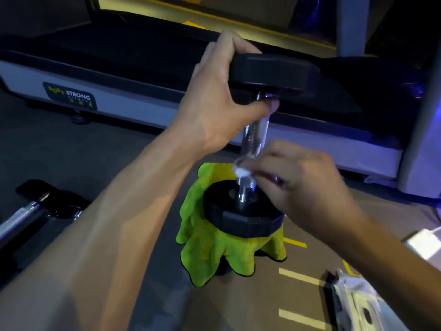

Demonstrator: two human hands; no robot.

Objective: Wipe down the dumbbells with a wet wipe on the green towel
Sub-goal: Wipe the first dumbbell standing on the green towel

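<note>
1. The right hand pinches a white wet wipe between thumb and curled fingers and presses it against the lower part of the chrome handle of the dumbbell.
2. The left hand grips the upper black head, fingers curled over its far edge and thumb under its rim, beside the handle.
3. The dumbbell stands on end. Its long axis runs nearly vertical, leaning slightly to the right at the top. The lower head rests on the green towel, which is draped over a low support on the floor; the support itself is hidden.
4. The wipe sits just above the lower head, so the unwiped length of the handle lies upward from the right hand, toward the left hand. A judgement: the next stroke runs along that axis, with the left hand steadying the top.
5. A second dumbbell lies on the floor to the left, well apart from the towel.
6. A wipe packet lies at lower right; its contents cannot be made out.
7. A treadmill stands behind.
</note>
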